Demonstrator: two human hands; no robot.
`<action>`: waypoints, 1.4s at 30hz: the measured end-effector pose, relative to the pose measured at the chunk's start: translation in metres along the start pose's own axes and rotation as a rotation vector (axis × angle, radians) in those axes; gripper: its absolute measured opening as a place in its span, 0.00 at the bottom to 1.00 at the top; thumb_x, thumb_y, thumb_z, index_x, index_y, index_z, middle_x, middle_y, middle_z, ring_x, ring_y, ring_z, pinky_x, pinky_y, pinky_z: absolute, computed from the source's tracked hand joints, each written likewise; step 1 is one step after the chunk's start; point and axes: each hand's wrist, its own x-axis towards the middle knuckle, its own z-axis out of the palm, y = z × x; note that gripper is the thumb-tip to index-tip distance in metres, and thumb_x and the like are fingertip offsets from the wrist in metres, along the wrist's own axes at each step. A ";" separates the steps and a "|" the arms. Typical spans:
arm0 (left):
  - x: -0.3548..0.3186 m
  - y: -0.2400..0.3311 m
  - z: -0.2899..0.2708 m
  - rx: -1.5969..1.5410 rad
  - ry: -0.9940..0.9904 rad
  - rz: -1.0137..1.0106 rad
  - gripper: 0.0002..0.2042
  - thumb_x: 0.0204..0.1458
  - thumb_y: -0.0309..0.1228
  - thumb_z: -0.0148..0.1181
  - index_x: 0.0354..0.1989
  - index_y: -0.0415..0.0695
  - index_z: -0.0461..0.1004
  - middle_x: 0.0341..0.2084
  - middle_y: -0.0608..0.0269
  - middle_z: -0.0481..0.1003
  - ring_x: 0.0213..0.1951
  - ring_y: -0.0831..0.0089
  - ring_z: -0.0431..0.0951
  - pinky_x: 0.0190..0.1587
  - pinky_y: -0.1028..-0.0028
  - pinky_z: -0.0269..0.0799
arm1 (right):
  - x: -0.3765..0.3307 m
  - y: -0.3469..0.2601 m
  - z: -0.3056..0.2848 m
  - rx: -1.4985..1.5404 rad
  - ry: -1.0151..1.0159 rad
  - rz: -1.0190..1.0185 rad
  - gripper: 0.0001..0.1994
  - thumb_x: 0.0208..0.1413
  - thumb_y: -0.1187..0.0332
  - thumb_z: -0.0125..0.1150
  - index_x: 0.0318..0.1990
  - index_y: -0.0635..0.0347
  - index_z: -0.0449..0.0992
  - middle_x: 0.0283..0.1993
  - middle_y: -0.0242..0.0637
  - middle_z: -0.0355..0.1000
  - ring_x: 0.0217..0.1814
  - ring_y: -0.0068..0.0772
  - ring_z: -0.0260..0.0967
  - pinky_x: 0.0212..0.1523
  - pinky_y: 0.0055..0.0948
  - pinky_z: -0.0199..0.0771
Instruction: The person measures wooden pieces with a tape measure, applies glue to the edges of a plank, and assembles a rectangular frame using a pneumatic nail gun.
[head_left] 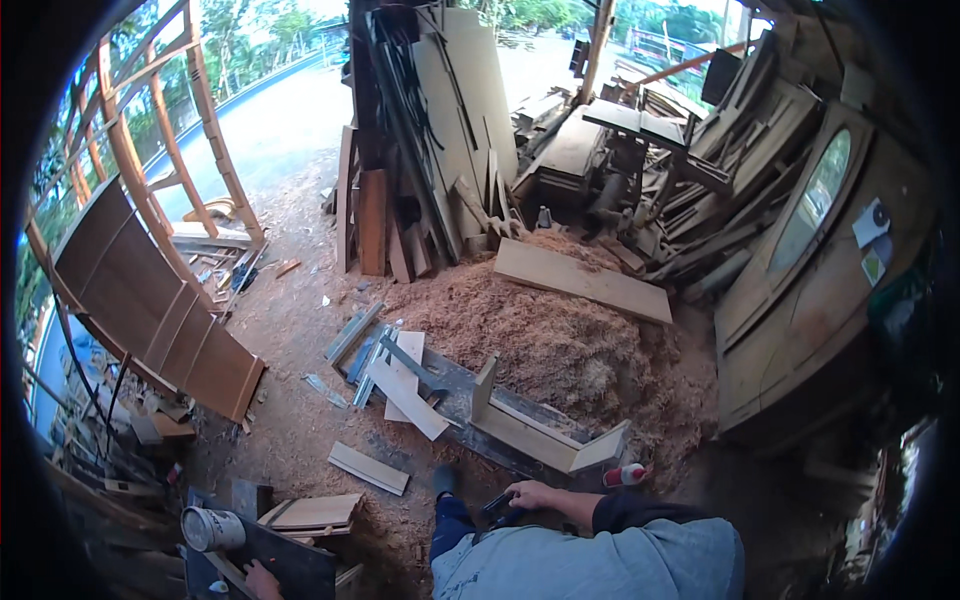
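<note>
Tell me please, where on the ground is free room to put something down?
Bare dirt lies between the brown panel and the sawdust pile, above the loose plank. Another patch runs toward the road, left of the leaning boards. Crowded: the offcuts and wooden frame.

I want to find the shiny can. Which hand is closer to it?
Left. The left hand lies just lower right of the can; the right hand is much farther right.

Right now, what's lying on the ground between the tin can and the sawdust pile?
In the head view, between the tin can and sawdust pile lies a short loose plank on littered dirt.
</note>
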 end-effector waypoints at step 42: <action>-0.230 0.480 -0.079 -0.300 -1.331 1.306 0.24 0.44 0.38 0.67 0.49 0.40 0.73 0.37 0.60 0.75 0.40 0.72 0.74 0.44 0.71 0.72 | -0.094 -0.036 0.023 0.937 0.491 -0.118 0.05 0.59 0.70 0.62 0.36 0.61 0.77 0.26 0.34 0.77 0.25 0.22 0.75 0.26 0.26 0.76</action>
